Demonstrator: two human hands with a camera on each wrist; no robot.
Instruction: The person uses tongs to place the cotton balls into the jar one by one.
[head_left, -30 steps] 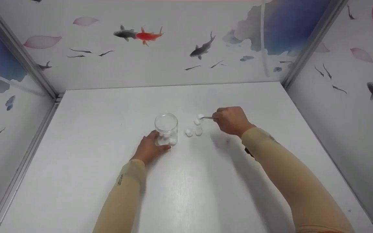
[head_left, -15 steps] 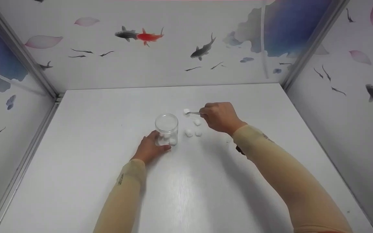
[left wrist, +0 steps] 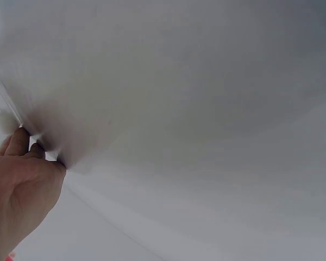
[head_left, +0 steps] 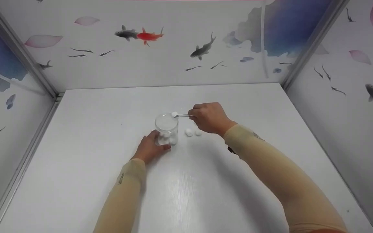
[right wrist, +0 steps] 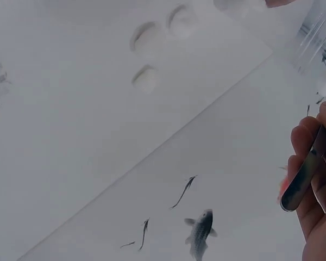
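Observation:
A clear jar (head_left: pixel 167 128) with several white cotton balls inside stands upright on the white table. My left hand (head_left: pixel 149 149) grips its lower side, fingers behind it and thumb in front; the left wrist view catches these fingertips (left wrist: pixel 23 138) at its edge. My right hand (head_left: pixel 210 117) pinches metal tweezers (head_left: pixel 183 115), whose tips hold a cotton ball (head_left: pixel 174 114) at the right of the jar's open rim. To the right of the jar lie two cotton balls (head_left: pixel 189 132). The right wrist view shows a third cotton ball (right wrist: pixel 145 80), which my right hand hides in the head view.
The white table (head_left: pixel 92 123) meets a back wall (head_left: pixel 170 64) printed with fish and petals. Patterned side walls (head_left: pixel 345 74) rise left and right, with metal corner posts between the panels.
My right hand has moved left, bringing the tweezers and cotton ball from the loose pile to the jar's rim. My left hand has stayed at the jar.

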